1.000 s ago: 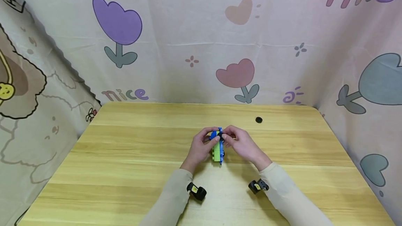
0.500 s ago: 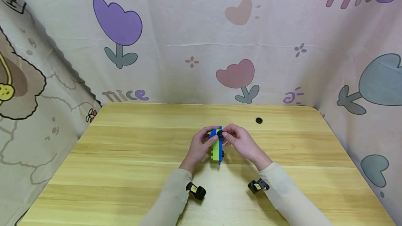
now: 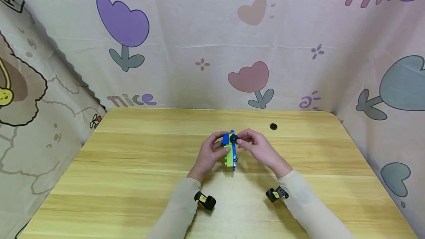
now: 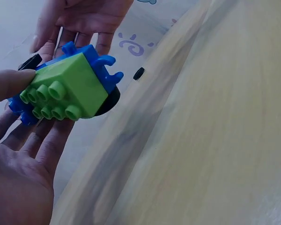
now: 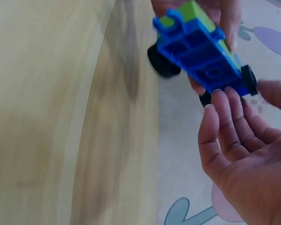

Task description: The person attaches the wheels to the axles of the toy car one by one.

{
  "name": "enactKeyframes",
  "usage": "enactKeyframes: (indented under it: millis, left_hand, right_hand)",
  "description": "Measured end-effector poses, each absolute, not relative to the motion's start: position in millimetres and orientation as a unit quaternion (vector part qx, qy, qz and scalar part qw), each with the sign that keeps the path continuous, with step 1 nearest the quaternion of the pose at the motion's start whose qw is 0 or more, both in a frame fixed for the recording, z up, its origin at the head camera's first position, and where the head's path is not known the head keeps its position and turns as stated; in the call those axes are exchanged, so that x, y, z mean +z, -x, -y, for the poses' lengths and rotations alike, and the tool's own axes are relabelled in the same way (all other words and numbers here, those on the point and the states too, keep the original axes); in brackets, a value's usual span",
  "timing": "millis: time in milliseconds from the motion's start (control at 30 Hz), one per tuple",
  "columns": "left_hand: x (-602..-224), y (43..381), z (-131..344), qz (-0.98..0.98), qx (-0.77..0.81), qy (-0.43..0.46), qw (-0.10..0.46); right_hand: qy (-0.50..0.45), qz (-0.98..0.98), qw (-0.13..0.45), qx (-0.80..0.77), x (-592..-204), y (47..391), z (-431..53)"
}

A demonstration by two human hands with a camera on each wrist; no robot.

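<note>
My left hand (image 3: 207, 156) grips a block-built toy car (image 3: 230, 154) between thumb and fingers, above the table. The car has lime-green studded blocks (image 4: 65, 86) on a blue base (image 5: 201, 54) with hook-like ends. In the right wrist view, a black wheel (image 5: 248, 79) sits at the car's far end. Another wheel (image 5: 164, 61) shows at its near end, and a third (image 5: 205, 99) is partly hidden. The fingers of my right hand (image 3: 259, 148) touch the base's underside, with the thumb against the far-end wheel.
A loose black wheel (image 3: 273, 126) lies flat toward the back right of the wooden table (image 3: 132, 150). Patterned cloth (image 3: 186, 17) hangs behind the table and along both sides. A black camera is strapped to each wrist.
Both hands and the toy car have shifted slightly away from me. My left thumb has slid down from the wheel, which shows more fully now. My right hand stays at the wheel.
</note>
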State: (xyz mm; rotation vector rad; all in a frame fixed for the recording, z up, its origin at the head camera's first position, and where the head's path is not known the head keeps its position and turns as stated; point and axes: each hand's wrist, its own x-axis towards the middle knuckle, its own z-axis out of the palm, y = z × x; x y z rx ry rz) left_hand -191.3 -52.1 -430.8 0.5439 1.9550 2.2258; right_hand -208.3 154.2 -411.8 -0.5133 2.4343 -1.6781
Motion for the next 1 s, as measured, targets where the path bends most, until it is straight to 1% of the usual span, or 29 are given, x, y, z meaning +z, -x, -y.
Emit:
enactKeyframes:
  millis: [167,267,367,567,1000]
  left_hand:
    - [-430.6,190.9,53.6,-0.647,0.742,-0.161,0.066]
    - [-431.3,191.4,54.2,-0.647,0.743,-0.155,0.070]
    - [-439.7,196.1,55.2,-0.647,0.744,-0.148,0.075]
    - [-457.4,204.4,57.0,-0.654,0.741,-0.133,0.067]
    - [-460.1,202.5,59.0,-0.655,0.741,-0.144,0.045]
  right_hand:
    - [0.181,-0.838,0.068,-0.510,-410.0,209.3,-162.7]
    - [0.187,-0.859,0.051,-0.474,-408.5,211.2,-171.0]
    - [0.187,-0.874,0.032,-0.448,-406.0,214.4,-182.7]
    - [0.164,-0.893,0.017,-0.418,-403.0,221.1,-210.7]
    - [0.118,-0.917,-0.005,-0.380,-417.5,242.4,-262.2]
